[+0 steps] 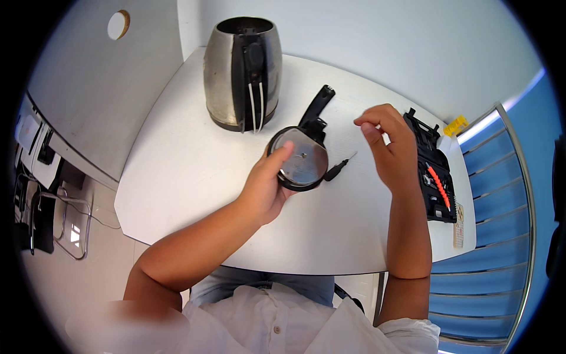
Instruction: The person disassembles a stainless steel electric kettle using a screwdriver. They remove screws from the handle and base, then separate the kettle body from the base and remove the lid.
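Observation:
My left hand (268,186) grips a round kettle lid (306,158), thumb on its shiny metal face and fingers beneath the black rim. A curved black plastic piece (317,107), perhaps a handle part, reaches away from the lid's far edge; I cannot tell whether they are joined. My right hand (389,141) is raised to the right of the lid, with thumb and forefinger pinched close; anything between them is too small to make out. Between the hands, a black-handled screwdriver (337,170) lies on the table. Beyond them stands the steel electric kettle (218,76), lidless, two pale wires (252,106) hanging down its black side.
An opened black tool case (439,213) lies at the table's right, a red-orange flexible shaft (438,186) in it. A yellow object (455,125) and a pale strip (458,230) are close by. Metal railing (533,230) runs along the right; a grey panel (112,76) rises at left.

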Available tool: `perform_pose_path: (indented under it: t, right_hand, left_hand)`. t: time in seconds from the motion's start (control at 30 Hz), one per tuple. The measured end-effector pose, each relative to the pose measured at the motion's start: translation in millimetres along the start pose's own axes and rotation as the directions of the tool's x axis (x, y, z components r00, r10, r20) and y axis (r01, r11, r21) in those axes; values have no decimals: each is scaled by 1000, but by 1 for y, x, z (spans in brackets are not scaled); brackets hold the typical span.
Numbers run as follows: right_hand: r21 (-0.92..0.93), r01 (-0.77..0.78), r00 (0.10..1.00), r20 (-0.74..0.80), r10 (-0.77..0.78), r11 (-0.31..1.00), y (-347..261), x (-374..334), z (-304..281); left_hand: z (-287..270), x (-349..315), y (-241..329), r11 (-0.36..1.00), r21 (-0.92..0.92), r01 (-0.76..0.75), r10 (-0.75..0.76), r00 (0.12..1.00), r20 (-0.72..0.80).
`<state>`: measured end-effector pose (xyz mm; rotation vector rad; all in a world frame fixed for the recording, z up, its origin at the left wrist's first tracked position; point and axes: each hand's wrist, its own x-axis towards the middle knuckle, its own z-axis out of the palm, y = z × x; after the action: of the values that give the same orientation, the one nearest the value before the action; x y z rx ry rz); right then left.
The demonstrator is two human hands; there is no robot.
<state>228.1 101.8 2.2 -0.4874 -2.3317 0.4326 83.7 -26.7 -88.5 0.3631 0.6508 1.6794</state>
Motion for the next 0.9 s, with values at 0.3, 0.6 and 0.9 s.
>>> perform_pose_path:
  t: [0.3,0.6,0.9]
  right_hand:
    - [-462,-198,729,521,445,864,22,-46,30]
    - [-336,-262,938,133,321,905,34,-51,32]
    - [179,-136,991,9,136,975,-20,5,-43]
  left_hand:
    - [-1,4,5,989,-146,20,-9,997,74]
    - [-5,6,3,984,-175,35,-20,996,86]
    - [-1,5,5,994,-106,3,0,1000,27]
